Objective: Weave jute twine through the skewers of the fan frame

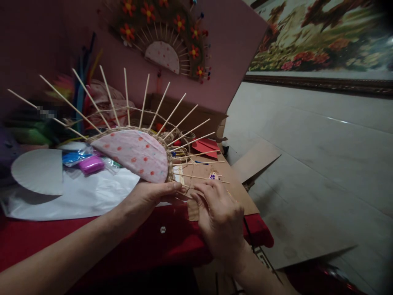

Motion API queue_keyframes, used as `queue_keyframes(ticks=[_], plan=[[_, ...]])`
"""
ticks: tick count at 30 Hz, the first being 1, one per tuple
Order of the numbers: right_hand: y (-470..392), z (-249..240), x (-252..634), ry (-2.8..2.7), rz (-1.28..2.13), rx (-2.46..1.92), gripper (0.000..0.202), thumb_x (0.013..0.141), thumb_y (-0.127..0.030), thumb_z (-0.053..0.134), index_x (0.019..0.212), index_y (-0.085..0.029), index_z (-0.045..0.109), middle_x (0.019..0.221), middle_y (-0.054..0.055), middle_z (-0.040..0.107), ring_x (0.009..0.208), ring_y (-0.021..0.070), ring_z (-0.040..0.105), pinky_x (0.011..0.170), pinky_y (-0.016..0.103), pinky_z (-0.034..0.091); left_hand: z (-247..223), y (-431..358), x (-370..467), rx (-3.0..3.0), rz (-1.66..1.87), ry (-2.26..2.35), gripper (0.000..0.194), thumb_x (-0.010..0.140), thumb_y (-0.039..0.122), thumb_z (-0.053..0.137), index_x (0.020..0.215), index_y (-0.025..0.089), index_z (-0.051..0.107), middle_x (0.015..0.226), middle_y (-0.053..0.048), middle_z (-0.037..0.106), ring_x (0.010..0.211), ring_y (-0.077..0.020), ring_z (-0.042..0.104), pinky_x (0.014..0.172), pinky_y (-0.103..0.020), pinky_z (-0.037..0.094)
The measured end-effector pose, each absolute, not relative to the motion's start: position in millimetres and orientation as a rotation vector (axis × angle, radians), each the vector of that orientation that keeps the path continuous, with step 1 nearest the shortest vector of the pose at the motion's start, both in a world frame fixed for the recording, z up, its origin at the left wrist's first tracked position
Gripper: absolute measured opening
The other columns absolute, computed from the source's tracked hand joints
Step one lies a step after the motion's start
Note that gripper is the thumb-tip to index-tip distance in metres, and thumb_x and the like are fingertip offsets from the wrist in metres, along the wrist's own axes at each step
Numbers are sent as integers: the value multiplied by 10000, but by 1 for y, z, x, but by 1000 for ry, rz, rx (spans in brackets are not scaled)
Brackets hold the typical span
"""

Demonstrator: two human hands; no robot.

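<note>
A half-round fan craft [132,155] is raised above the table, its flat side tilted down to the right. Pink floral cloth covers its middle, woven twine edges the curve, and thin wooden sticks radiate outward. One loose strand of twine [139,110] runs in an arc across the sticks. My left hand [153,191] grips the fan's lower right corner, thumb on top. Close beside it, my right hand [219,213] has its thumb and fingers pinched on the twine near the lowest sticks; the exact grip is partly hidden.
A red-covered table [123,233] bears white plastic sheeting [92,200], a white half-round card [38,172], a magenta packet [91,164] and red paper [207,147]. Behind, a finished flowered fan [162,55] is on a pink board. Cardboard [254,162] leans by the tiled wall.
</note>
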State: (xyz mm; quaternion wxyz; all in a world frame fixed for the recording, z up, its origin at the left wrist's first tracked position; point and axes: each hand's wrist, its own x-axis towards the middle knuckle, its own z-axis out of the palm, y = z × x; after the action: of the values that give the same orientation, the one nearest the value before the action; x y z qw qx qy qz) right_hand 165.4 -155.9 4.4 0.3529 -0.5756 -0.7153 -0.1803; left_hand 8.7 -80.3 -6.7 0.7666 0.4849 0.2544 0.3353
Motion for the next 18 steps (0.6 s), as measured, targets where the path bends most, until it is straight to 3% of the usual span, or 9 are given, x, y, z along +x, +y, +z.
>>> queue_keyframes(ticks=[10,18], plan=[[-169,11,187,-1731,-337,-1375,167,795,-50,537,871,-196,564,915,50,566,832,162,580,660,277,499,-2,-81,10,912,763,603,138,754,221,637,789,119,724,856,-91,718,813,-191,657,774,-274,514],[-183,8,211,-1634,-149,-1466,54,810,-179,594,762,-194,574,716,-8,569,566,105,508,524,230,418,3,-80,12,853,817,685,98,742,142,620,758,97,706,826,-91,698,770,-186,659,704,-257,521]])
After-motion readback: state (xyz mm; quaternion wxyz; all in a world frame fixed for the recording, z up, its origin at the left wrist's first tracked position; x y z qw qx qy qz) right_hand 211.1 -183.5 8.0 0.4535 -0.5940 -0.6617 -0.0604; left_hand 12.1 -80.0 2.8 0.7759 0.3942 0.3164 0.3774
